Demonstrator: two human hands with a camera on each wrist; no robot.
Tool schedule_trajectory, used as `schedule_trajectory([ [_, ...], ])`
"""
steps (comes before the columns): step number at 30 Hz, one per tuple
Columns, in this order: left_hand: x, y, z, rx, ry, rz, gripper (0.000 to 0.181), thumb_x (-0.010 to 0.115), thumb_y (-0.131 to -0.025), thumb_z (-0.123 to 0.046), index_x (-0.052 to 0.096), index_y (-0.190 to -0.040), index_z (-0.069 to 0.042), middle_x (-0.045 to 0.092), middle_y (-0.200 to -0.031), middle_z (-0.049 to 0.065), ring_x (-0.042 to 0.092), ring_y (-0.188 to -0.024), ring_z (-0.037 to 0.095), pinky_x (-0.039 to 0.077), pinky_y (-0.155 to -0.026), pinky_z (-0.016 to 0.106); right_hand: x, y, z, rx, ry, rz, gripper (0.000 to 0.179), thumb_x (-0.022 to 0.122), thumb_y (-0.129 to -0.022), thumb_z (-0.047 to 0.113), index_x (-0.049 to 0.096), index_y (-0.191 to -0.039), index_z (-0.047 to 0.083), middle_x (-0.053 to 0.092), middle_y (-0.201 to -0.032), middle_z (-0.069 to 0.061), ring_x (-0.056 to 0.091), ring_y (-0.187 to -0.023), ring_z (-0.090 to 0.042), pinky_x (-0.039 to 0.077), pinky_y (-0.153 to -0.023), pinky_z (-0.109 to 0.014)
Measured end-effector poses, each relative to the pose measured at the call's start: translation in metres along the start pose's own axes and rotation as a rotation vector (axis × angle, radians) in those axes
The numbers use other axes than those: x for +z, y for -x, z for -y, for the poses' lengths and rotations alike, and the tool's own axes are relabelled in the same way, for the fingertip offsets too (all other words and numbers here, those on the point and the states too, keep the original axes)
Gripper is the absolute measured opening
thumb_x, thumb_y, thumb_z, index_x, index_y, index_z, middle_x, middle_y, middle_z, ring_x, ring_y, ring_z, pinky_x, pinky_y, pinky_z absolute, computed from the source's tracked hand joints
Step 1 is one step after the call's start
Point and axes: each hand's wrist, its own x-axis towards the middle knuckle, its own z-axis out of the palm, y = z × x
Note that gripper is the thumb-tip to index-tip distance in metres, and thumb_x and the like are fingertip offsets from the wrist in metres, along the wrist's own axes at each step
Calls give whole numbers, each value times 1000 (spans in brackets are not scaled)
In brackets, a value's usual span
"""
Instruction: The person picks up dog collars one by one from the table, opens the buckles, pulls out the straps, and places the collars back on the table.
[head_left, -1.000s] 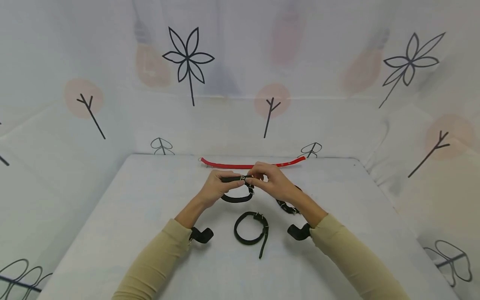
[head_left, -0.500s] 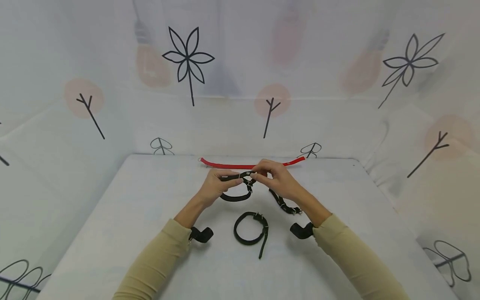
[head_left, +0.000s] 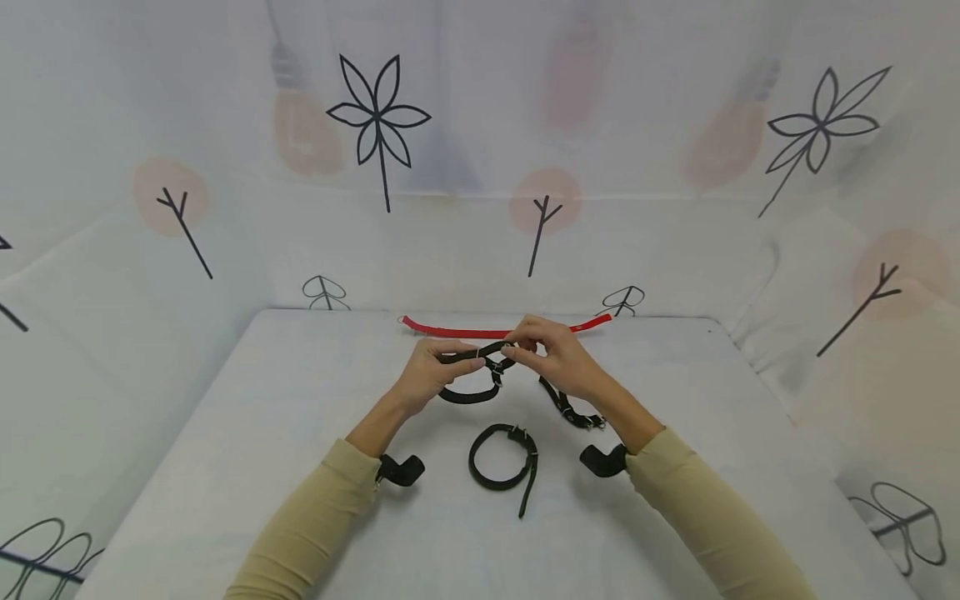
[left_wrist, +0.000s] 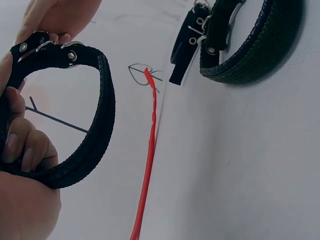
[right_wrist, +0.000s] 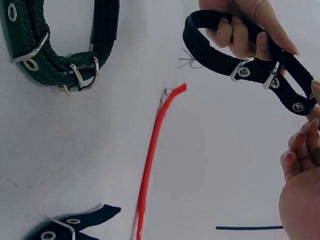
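Observation:
Above the white table a black dog collar (head_left: 470, 397), buckled into a loop, is held between both hands. The left hand (head_left: 422, 377) grips its band, with the thumb and fingertips near the buckle. At the other side the right hand (head_left: 553, 360) pinches the strap's eyeleted end between thumb and forefinger. In the left wrist view the loop of this collar (left_wrist: 107, 120) hangs wide, with its metal buckle and rings at the top. The right wrist view shows the strap end of the collar (right_wrist: 298, 106) meeting the right fingertips (right_wrist: 295, 142).
A second dark collar (head_left: 473, 464) lies looped on the table (head_left: 247, 433) in front of the hands, its tail pointing nearer. Partly behind the right forearm is a third dark collar (head_left: 572, 414). A red collar (head_left: 450, 333) stretches along the back edge, before a patterned cloth backdrop.
The right hand has moved slightly up and to the right, drawing the strap end of the held collar with it. The left hand has stayed nearly in place.

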Motion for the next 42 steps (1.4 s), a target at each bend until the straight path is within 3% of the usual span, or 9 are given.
schedule_trajectory([
  [4,0,0,2,24,9,30,25,79,-91,-15,78,-114,-4,73,-95,-1,56,-78,13,47,-66,28,0,0,1,8,-22,15,14,72,-98,18,77,-111,15,56,-88,-1,50,-85,-20,38,-72,-34],
  [10,1,0,2,75,38,76,25,80,-90,-13,78,-113,-2,76,-105,5,69,-95,19,56,-82,34,2,-2,5,-5,-9,48,14,74,-97,21,77,-110,19,55,-87,2,49,-84,-19,41,-73,-39],
  [14,3,1,0,59,43,82,27,81,-90,-13,78,-114,-2,76,-108,7,70,-98,19,56,-84,33,3,-2,5,-18,12,45,12,73,-97,22,77,-109,20,56,-86,3,49,-83,-19,40,-73,-37],
  [20,2,2,1,36,32,42,27,81,-90,-13,77,-114,-2,76,-106,7,69,-96,19,56,-82,35,0,0,1,-41,25,12,13,72,-98,19,77,-110,19,54,-85,4,48,-82,-18,38,-73,-34],
  [27,3,0,2,81,30,97,24,80,-90,-11,78,-112,-3,76,-105,7,69,-98,21,56,-87,34,2,0,4,-19,41,52,11,74,-97,21,78,-107,20,52,-84,3,47,-82,-19,39,-71,-36],
  [31,3,2,0,76,30,104,24,79,-90,-10,78,-113,-2,77,-107,8,70,-100,21,56,-90,37,4,-3,5,-21,62,72,8,74,-97,27,77,-104,24,52,-83,4,47,-81,-18,38,-69,-37],
  [35,1,2,-1,65,27,70,25,79,-90,-11,77,-114,-2,77,-109,6,71,-100,19,57,-88,37,0,-4,3,-33,42,36,7,73,-98,23,77,-103,21,52,-82,3,45,-78,-18,37,-68,-36],
  [42,-1,1,0,58,32,29,28,78,-91,-10,75,-116,2,77,-110,6,62,-88,12,46,-69,27,-6,-2,1,-43,-73,-30,13,70,-98,8,77,-108,11,53,-82,-3,44,-71,-21,34,-63,-31],
])
